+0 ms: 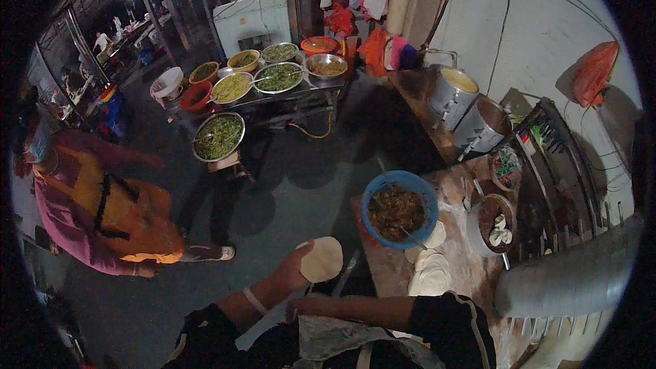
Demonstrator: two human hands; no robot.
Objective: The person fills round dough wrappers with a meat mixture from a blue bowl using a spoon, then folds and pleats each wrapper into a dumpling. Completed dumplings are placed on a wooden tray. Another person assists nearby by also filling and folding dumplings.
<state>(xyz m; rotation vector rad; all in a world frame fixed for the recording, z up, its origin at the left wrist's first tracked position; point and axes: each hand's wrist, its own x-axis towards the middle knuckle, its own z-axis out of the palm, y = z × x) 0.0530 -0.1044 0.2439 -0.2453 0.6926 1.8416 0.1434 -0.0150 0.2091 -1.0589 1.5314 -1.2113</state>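
Note:
A round, flat dough wrapper (pixel 323 260) rests on my left hand (pixel 297 266), with my thumb over its edge. Across my body stretches my right arm, bringing my right hand (pixel 296 309) close to my left wrist, near an apron (pixel 338 335); its fingers are hidden. To the right, a floury work table (pixel 384 271) carries overlapping dough wrappers (pixel 430 274). Behind them, a blue basin (pixel 366 205) of chopped brown filling has a utensil leaning in it.
A co-worker in an orange apron (pixel 138 215) walks at left. Bowls of chopped greens (pixel 279 78) cover a far table; another bowl (pixel 218 136) stands nearer. Metal pots (pixel 448 105), a white tub (pixel 476 233) and a large metal cylinder (pixel 558 287) are at right.

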